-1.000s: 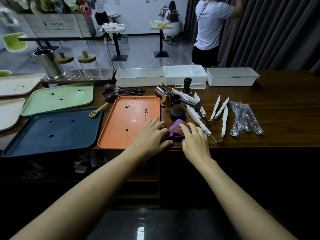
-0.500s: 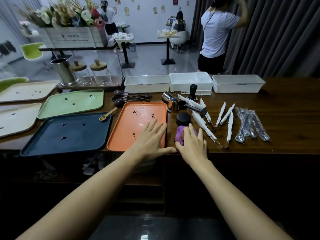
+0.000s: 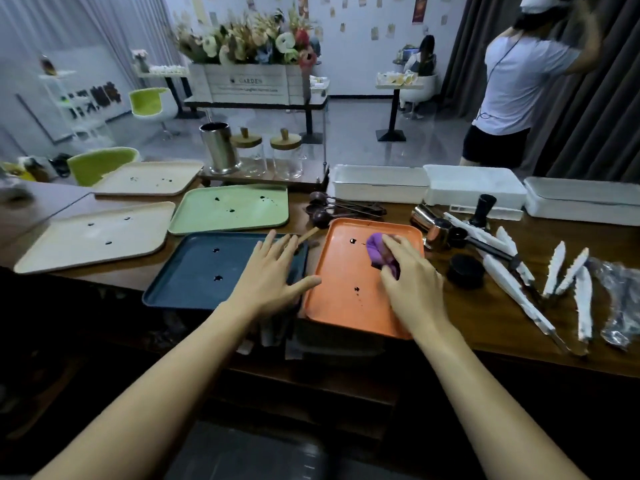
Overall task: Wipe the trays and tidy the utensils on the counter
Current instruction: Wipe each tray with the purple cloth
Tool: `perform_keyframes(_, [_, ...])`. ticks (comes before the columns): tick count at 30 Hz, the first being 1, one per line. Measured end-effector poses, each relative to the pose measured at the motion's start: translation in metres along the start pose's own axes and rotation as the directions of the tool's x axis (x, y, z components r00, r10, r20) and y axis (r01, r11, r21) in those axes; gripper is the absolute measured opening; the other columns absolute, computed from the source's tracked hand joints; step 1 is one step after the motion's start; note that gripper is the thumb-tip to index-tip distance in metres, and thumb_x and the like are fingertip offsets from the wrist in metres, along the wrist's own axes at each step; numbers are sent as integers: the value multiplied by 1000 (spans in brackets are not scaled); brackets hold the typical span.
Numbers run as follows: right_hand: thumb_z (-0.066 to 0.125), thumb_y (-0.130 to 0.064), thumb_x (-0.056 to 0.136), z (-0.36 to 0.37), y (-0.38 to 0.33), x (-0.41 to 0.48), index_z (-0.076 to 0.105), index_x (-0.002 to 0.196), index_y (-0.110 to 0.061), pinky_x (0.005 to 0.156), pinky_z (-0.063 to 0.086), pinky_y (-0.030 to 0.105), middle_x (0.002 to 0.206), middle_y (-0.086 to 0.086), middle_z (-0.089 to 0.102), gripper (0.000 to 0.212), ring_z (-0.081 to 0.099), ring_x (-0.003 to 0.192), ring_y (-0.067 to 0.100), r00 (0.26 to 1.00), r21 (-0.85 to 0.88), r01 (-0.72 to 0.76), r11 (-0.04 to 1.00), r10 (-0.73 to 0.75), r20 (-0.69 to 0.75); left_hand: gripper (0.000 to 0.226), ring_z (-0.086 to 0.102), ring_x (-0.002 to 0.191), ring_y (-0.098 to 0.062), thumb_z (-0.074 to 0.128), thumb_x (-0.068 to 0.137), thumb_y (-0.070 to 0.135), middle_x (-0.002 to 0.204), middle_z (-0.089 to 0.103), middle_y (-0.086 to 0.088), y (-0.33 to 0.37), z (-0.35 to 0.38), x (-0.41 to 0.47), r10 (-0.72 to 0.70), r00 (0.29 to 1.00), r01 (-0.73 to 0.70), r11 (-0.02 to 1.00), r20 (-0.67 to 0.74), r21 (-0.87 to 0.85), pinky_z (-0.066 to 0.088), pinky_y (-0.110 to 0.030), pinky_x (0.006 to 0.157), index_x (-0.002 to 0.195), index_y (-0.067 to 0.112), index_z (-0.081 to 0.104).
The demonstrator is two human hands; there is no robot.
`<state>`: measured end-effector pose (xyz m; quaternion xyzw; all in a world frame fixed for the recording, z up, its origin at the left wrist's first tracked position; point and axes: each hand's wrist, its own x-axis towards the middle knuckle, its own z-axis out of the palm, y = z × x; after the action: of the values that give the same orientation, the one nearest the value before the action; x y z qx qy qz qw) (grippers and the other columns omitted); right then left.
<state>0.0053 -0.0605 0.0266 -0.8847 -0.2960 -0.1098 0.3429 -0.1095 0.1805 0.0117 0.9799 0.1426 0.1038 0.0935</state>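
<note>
An orange tray (image 3: pixel 346 306) with dark spots lies at the counter's front edge. My right hand (image 3: pixel 410 282) holds a purple cloth (image 3: pixel 379 252) pressed on the tray's far half. My left hand (image 3: pixel 272 273) lies flat with fingers spread across the right end of the dark blue tray (image 3: pixel 194 275), its thumb at the orange tray's left rim. A green tray (image 3: pixel 232 209) and two cream trays (image 3: pixel 93 237) (image 3: pixel 149 178) with dark spots lie to the left. White tongs (image 3: pixel 568 275), dark spoons (image 3: pixel 332 207) and a wooden spoon (image 3: pixel 308 233) lie around.
Three white bins (image 3: pixel 379 183) line the counter's back edge. A steel cup (image 3: pixel 218 147) and two glass jars (image 3: pixel 285 154) stand behind the green tray. A black round lid (image 3: pixel 464 270), metal jugs (image 3: pixel 434 226) and wrapped cutlery (image 3: pixel 620 299) lie right. A person (image 3: pixel 516 81) stands beyond.
My right hand lifted the purple cloth off the counter and brought it left onto the orange tray. My left hand shifted left from the orange tray onto the dark blue tray.
</note>
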Motion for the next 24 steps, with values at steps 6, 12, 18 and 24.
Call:
perform_keyframes(6, [62,-18,92,99,-110,43,51,146,-34,95,47,36,150,-11,50,57,53,129,20,976,116,176,977,-189,108,115,-4,159,-25,23,79,91,171,15,-5,-128,-33,-1,-137,988,137,991,-68,-7,4,-43,129,164,15,14])
perform_keyframes(12, [62,-21,93,198,-218,84,51,145,-32,98,42,30,147,-12,52,54,50,131,14,933,207,277,938,-314,174,116,6,157,-31,21,76,89,168,25,-9,-253,-66,-5,-244,964,246,969,-106,7,9,-43,127,162,10,23])
perform_keyframes(18, [61,-23,94,273,-276,131,52,145,-32,99,42,29,146,-14,52,52,51,131,13,890,254,340,905,-397,223,110,9,156,-34,41,83,84,166,27,-11,-341,-75,7,-375,924,374,927,-77,-28,12,-45,126,161,7,25])
perform_keyframes(24, [61,-26,94,333,-315,195,51,145,-33,100,42,33,150,-10,50,53,52,130,19,849,267,394,880,-459,262,100,10,157,-28,48,88,76,167,27,-9,-407,-86,29,-465,878,458,885,-113,-88,13,-42,127,161,10,27])
